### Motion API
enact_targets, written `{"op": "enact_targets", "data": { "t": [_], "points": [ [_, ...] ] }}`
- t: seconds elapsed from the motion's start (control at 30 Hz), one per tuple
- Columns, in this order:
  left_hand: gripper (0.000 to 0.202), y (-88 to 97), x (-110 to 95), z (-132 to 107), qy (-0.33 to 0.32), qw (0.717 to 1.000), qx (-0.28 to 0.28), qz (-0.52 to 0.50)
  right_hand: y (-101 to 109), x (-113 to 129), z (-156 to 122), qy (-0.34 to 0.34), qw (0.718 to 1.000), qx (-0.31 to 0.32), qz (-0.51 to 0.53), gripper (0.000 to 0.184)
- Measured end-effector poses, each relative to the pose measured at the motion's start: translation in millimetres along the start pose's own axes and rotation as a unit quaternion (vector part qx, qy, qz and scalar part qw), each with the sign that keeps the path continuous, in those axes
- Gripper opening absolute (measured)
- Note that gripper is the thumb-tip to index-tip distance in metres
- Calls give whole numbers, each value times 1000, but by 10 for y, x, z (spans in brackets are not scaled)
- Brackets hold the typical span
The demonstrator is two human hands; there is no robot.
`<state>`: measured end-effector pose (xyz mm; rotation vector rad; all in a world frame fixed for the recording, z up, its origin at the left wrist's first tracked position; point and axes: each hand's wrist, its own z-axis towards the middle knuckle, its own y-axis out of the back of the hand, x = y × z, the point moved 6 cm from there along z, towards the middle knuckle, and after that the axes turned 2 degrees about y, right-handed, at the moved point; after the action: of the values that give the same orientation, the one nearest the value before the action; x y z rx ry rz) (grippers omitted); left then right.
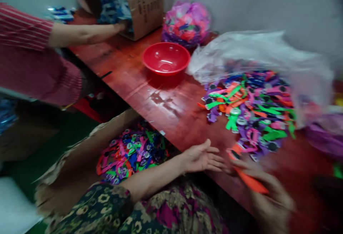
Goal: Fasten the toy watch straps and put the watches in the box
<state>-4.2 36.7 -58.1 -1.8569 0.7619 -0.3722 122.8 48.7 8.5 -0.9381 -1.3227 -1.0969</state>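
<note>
Grey wall (268, 1) closes off the far side of a glossy red table (160, 98), whose near edge runs on a diagonal from the left down to the near right. At the near right, the right hand (270, 202) is motion-blurred, its fingers curled around an orange strap (250, 180) and apparently gripping it. That strap's long axis points from far left to near right, crossing over the table's near edge, and its far end lies close against a heap of straps (249, 114). Just left of it, the left hand (202, 157) is wide open over the table edge, fingers spread and holding nothing. The heap spills from a clear plastic bag (257, 55) on the right of the table. Open, bare tabletop stretches left of the heap, as far as a red bowl (166, 58), which holds nothing that can be made out. Beyond the bowl sits a pink bag (186, 25), and at the far left a co-worker's hand (119, 26), with a striped red sleeve (26, 30), reaches into a cardboard box (142, 1) on the table. Below the table edge on the near left, an open carton (66, 166) holds more straps (131, 155), beside the person's floral sleeve (91, 205)
</note>
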Motion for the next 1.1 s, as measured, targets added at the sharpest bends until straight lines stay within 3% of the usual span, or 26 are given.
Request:
{"op": "enact_targets", "data": {
  "t": [0.1,0.23,0.37,0.57,0.77,0.93,1.1],
  "points": [
    [24,-39,-105,-30,-44,993,-87,66,-369,103,-98,47,994,90,-29,13],
    [25,-3,-219,-27,-103,960,-195,174,-574,-138,-159,-102,992,79,14,10],
    [36,-9,-268,25,-162,926,-232,251,-549,-366,-172,-256,952,27,165,25],
    [33,-141,-235,83,-213,843,-227,438,-387,-429,-43,-277,944,6,180,31],
    [32,-272,-180,36,-234,757,-173,585,-323,-390,-84,-273,937,4,219,32],
    [33,-299,-140,4,-201,771,-145,587,-245,-369,-102,-266,941,-12,207,34],
    [32,-367,-159,-19,-215,735,-139,629,-258,-336,-89,-272,941,0,201,35]
  ]
}}
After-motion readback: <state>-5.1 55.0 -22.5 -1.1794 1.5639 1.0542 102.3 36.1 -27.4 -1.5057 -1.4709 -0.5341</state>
